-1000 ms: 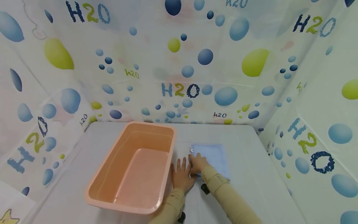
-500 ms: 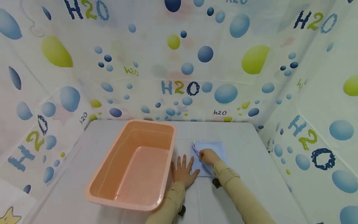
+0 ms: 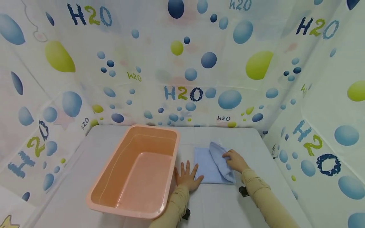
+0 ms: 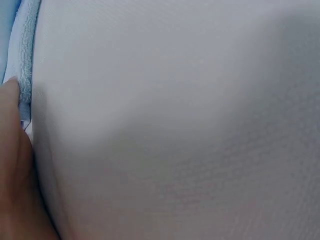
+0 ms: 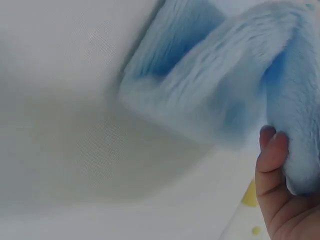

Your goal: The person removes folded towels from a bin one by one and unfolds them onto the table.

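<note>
A light blue fluffy towel (image 3: 203, 164) lies folded on the white-covered table. Its upper layer is lifted and slanted over toward the right. My right hand (image 3: 237, 161) pinches that layer near its right side; in the right wrist view, thumb and fingers (image 5: 272, 150) hold the plush cloth (image 5: 220, 85), which hangs in a loose fold. Flat on the table, fingers spread, my left hand (image 3: 186, 179) rests with its thumb at the towel's lower left corner. The left wrist view shows only part of that hand (image 4: 12, 170) beside the towel's edge (image 4: 27, 55).
A peach plastic basin (image 3: 151, 213) stands just left of my left hand. The table (image 3: 253, 152) is bounded at the back and sides by a sheet (image 3: 154, 57) printed with drops and "H2O". Dark pieces (image 3: 243, 191) are worn at both wrists.
My right hand has moved from beside the left hand to the right, taking hold of the towel's upper layer and drawing it right. The left hand stays nearly in place, fingers spread.
</note>
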Available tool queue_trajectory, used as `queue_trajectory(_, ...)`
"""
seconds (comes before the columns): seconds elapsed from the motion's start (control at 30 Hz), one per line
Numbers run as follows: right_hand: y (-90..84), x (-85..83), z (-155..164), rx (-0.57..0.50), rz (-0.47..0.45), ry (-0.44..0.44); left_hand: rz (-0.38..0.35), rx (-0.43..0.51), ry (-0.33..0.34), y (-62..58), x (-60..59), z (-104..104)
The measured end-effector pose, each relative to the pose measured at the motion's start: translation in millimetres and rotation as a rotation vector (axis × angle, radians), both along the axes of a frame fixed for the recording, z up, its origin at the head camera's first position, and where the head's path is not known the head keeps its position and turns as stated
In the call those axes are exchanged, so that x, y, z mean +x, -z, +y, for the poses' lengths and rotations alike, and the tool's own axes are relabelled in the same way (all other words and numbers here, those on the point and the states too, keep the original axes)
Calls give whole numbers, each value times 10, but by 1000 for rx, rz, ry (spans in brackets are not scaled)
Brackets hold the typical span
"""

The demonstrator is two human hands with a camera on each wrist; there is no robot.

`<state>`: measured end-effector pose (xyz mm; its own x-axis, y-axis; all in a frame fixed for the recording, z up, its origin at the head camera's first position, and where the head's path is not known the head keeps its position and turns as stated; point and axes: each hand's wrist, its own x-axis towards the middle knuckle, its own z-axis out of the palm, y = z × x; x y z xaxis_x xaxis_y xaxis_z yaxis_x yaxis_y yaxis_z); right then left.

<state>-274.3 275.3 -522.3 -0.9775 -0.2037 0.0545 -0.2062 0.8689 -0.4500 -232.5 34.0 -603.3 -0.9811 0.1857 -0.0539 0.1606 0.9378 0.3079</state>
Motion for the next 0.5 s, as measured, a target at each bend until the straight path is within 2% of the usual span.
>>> queue_trajectory(0.1,6,22,187,43,26,42,-26,10,-1,-20,6,-5)
queue_trajectory(0.33,97,118,530,98,60,187,-36,8,-14,-73,1,0)
queue_trajectory(0.5,158,197,755,132,24,253,-32,13,-16,-76,4,0)
